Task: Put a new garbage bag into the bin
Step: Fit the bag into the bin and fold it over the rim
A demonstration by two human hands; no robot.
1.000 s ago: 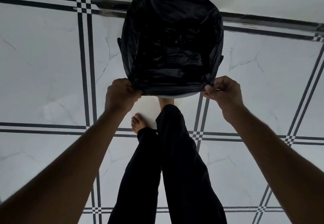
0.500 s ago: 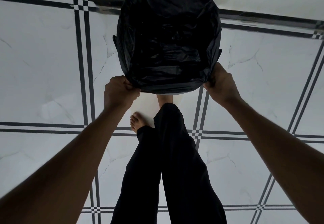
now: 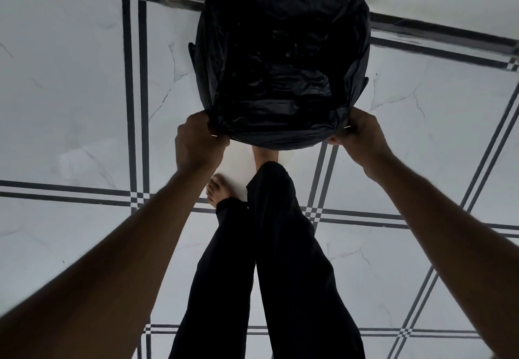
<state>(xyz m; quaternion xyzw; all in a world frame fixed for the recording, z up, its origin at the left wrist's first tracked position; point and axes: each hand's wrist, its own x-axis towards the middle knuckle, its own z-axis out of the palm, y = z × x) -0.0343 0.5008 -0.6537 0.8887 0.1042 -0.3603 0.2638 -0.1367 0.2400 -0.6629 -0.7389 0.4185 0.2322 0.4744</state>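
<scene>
A black garbage bag [image 3: 280,58] lines the round bin standing on the floor at the top middle. The bag's edge is folded over the rim, so the bin itself is almost wholly hidden, except for a black side tab [image 3: 191,52] on its left. My left hand [image 3: 196,142] grips the bag's folded edge at the near left of the rim. At the near right of the rim, my right hand [image 3: 358,134] grips the same edge. Both hands are closed on the plastic.
The floor [image 3: 70,91] is white marble-like tile with black double lines. My legs in black trousers [image 3: 275,260] and my bare feet [image 3: 219,191] stand just in front of the bin. A wall base [image 3: 438,30] runs behind the bin.
My right hand has slid along the rim from the near edge toward the bin's right side. The left hand has kept its grip on the bag's edge.
</scene>
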